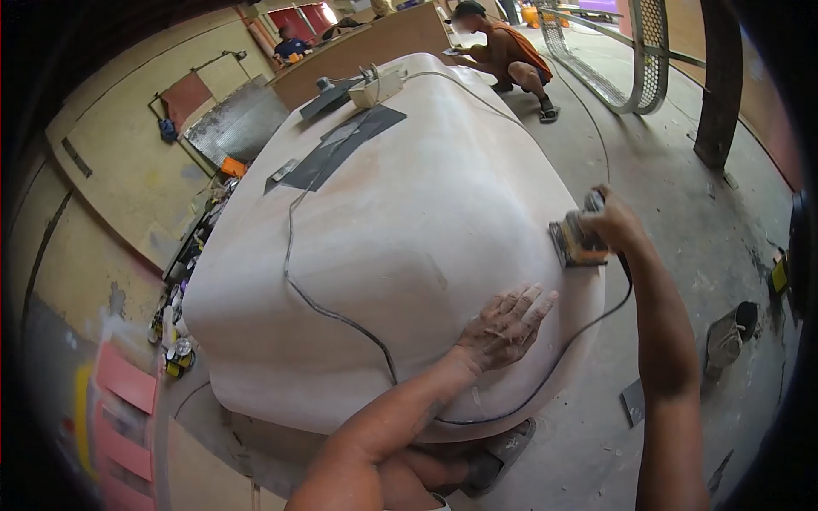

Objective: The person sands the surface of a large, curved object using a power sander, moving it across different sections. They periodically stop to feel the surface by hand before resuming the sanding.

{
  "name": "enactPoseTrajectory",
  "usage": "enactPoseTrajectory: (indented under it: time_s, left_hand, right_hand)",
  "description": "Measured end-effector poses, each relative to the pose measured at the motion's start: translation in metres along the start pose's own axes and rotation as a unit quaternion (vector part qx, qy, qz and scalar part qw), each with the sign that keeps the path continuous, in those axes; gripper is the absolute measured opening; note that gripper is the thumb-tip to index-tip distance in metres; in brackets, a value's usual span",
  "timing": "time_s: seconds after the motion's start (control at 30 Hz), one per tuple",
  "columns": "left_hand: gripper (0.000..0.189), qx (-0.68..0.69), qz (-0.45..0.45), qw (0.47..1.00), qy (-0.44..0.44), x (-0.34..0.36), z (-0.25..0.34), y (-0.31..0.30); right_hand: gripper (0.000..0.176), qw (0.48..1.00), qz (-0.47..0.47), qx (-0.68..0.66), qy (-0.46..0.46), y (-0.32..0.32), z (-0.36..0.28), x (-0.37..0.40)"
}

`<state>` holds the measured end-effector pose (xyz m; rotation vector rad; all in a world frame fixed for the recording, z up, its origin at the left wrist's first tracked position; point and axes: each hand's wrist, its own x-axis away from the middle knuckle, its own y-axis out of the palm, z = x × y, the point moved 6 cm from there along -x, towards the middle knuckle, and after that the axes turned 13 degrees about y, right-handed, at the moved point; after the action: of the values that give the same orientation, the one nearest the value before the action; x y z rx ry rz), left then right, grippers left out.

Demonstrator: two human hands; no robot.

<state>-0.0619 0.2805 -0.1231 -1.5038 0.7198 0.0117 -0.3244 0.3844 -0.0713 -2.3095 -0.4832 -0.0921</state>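
Observation:
A large white moulded shell [375,247] with rounded edges fills the middle of the head view, its surface dusty and patchy. My right hand [615,223] is wrapped around an orange and grey power sander [581,241], whose pad lies against the shell's right side. A dark power cord [545,375] hangs from the sander and curves across the near end of the shell. My left hand [509,326] lies flat on the shell's near right corner, fingers stretched out, holding nothing.
Dark sandpaper sheets [341,145] and a pale power outlet box [377,87] lie on top of the shell. Another person [509,55] squats at the far right end. A perforated metal frame [643,77] and a shoe [726,336] are on the right-hand floor.

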Motion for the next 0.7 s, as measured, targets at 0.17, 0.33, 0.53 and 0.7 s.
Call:
enactPoseTrajectory:
  time_s: [0.17, 0.33, 0.53, 0.7]
  left_hand:
    - [0.056, -0.002, 0.030, 1.000, 0.008, 0.003, -0.004, 0.003]
    - [0.056, 0.005, -0.005, 1.000, 0.001, -0.002, -0.001, 0.000]
    - [0.058, -0.009, -0.001, 1.000, 0.010, -0.004, -0.002, 0.002]
    - [0.057, -0.019, -0.006, 1.000, 0.000, -0.001, 0.000, 0.001]
  right_hand:
    - [0.074, 0.997, -0.003, 0.023, -0.070, 0.008, 0.047, 0.103]
    - [0.073, 0.995, 0.043, 0.019, -0.092, 0.015, 0.077, 0.162]
    - [0.081, 0.999, 0.032, -0.026, 0.019, -0.005, 0.054, 0.035]
    - [0.081, 0.996, 0.042, -0.029, 0.067, -0.007, 0.043, -0.029]
